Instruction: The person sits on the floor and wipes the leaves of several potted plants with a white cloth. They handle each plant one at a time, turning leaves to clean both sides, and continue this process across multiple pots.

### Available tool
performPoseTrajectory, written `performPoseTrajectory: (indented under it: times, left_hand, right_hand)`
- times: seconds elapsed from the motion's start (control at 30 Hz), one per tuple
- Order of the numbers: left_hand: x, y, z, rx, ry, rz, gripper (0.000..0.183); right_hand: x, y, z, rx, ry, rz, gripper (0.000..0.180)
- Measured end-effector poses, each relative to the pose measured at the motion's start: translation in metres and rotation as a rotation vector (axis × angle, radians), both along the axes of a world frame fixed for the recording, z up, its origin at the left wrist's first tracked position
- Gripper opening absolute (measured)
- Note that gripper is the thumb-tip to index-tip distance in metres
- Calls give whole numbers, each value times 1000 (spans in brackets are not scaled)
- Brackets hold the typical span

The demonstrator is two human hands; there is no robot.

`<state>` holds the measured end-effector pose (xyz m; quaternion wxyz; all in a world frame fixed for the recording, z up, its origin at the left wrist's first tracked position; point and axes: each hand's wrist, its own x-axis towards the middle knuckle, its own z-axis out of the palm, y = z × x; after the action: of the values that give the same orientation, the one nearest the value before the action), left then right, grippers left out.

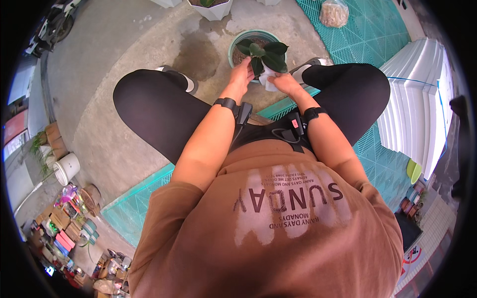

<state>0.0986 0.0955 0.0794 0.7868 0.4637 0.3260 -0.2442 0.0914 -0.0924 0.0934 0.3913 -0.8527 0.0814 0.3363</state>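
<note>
A potted plant with broad dark green leaves (275, 59) grows in a round green plastic pot (231, 46) with brown soil, on the concrete between my feet. My left hand (243, 72) is at the pot's near left side, its fingers by a low leaf; whether they grip it cannot be told. A crumpled white tissue or cloth (269, 78) is held in my right hand (284, 82), against the underside of the near right leaf. Leaves partly hide the fingertips of both hands.
White faceted planters (212, 12) stand beyond the pot, near a wet patch (197, 56) on the concrete. Green plastic floor mats (357, 41) carry a tied plastic bag (334, 14). Stacked white foam boards (410, 100) rise at right. A white bucket (68, 168) and clutter lie at left.
</note>
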Motion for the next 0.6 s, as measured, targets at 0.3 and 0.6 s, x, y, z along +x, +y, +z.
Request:
performPoseTrajectory:
  times: [0.3,0.6]
  left_hand:
    - [-2,-4,-23,-272,38,175,31]
    - [6,0,4,-472,72,184,79]
  right_hand:
    - [12,23,13,-24,-287,419,88]
    - [3,13,-6,-15,-167,446,85]
